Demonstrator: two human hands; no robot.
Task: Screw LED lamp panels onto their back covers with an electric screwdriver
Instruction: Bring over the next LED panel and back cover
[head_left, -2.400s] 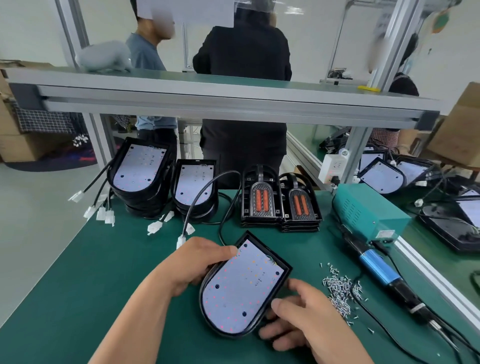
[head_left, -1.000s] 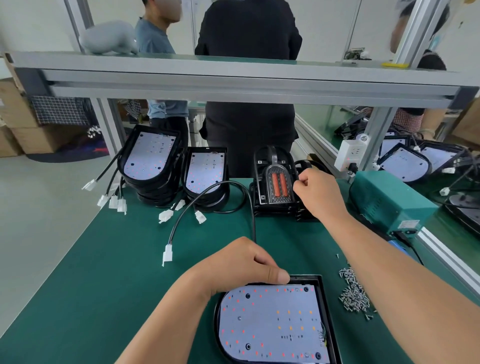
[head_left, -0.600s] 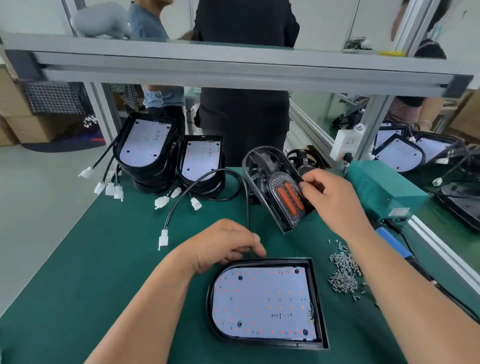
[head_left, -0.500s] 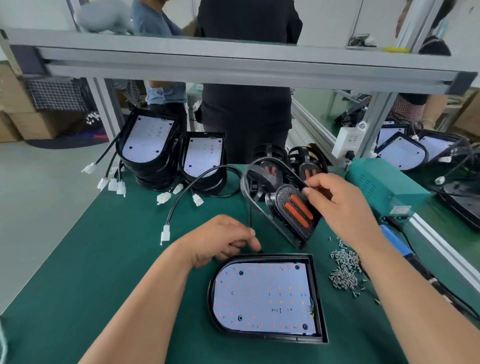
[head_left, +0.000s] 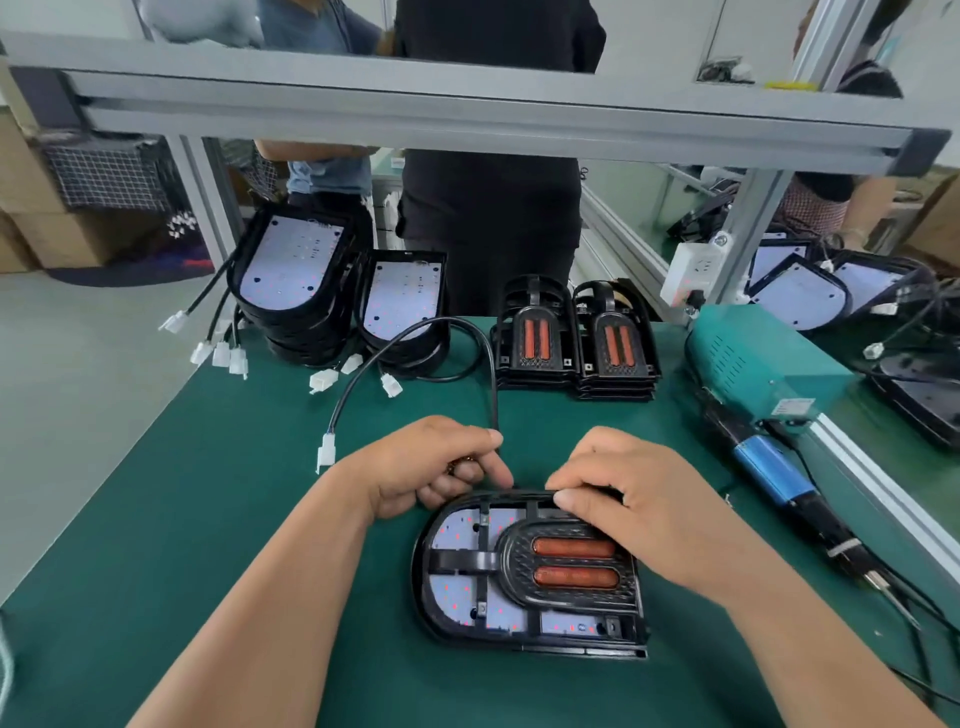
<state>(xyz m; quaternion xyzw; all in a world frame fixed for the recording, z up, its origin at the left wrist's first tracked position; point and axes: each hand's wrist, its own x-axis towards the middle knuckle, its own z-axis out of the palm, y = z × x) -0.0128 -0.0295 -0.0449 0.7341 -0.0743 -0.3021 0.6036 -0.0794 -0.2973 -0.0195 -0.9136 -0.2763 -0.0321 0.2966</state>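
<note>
Open mat (head_left: 156, 519) lies left; screwdriver (head_left: 771, 467) blocks right.

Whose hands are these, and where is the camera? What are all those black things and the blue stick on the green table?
The camera sits on a person's head, looking down at their two hands. The left hand holds a black cable; the right hand grips the far rim of a black cover with two orange strips, laid over a white lamp panel dotted with lights. Behind, on the green table, stand stacks of more panels and more covers. The blue stick on the right is an electric screwdriver, lying untouched beside a teal box.
</note>
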